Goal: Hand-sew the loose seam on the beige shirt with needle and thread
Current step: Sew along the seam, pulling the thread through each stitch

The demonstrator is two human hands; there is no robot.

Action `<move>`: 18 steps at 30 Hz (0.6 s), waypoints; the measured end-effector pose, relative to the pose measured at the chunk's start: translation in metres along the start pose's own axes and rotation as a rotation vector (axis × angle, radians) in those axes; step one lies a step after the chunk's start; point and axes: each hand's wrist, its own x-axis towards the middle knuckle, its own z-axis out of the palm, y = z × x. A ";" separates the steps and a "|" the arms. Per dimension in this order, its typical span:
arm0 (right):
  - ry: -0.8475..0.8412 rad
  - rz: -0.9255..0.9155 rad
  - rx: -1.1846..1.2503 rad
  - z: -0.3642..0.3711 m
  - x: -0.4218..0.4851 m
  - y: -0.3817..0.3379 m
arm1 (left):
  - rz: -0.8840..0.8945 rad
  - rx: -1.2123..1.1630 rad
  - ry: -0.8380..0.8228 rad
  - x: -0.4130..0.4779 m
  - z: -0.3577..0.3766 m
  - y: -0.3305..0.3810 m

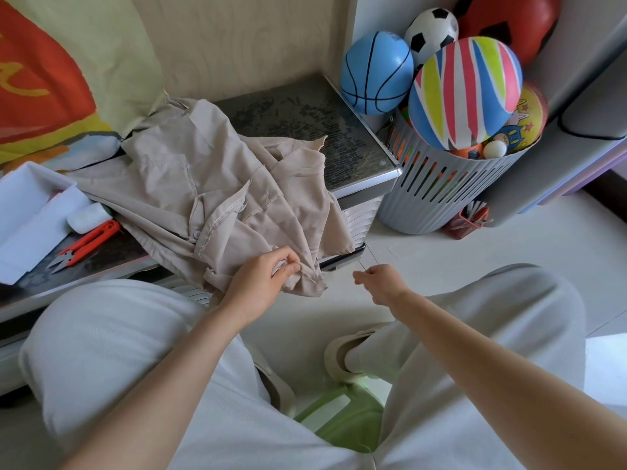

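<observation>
Off table (pixel 359 154) edge, left hand (pixel 261 279) pinches shirt (pixel 217 171) (right hand (pixel 380 283): thread (pixel 362 264)).

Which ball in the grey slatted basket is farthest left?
The blue rubber ball with black basketball lines; the black-and-white football, the multicoloured striped ball and the red ball all sit to its right.

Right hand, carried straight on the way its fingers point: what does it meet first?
Probably the hanging edge of the beige shirt, pinched by the left hand. The right hand, pinching a faint thread, points left toward it across a gap. Depth unclear from one view.
</observation>
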 end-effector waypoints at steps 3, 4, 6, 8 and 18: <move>-0.005 0.043 -0.162 0.005 -0.001 0.011 | 0.007 0.011 -0.006 -0.001 0.000 0.001; -0.013 0.029 -0.183 0.007 -0.003 0.012 | 0.009 0.012 -0.004 -0.001 0.000 0.001; -0.020 -0.038 -0.204 0.010 -0.005 0.010 | 0.013 0.000 0.000 -0.001 0.000 0.000; 0.025 -0.129 -0.224 0.011 -0.006 0.004 | 0.014 -0.009 -0.001 0.000 0.000 -0.001; 0.200 -0.593 -0.084 0.011 -0.025 -0.041 | 0.109 -0.094 -0.016 0.002 -0.001 -0.002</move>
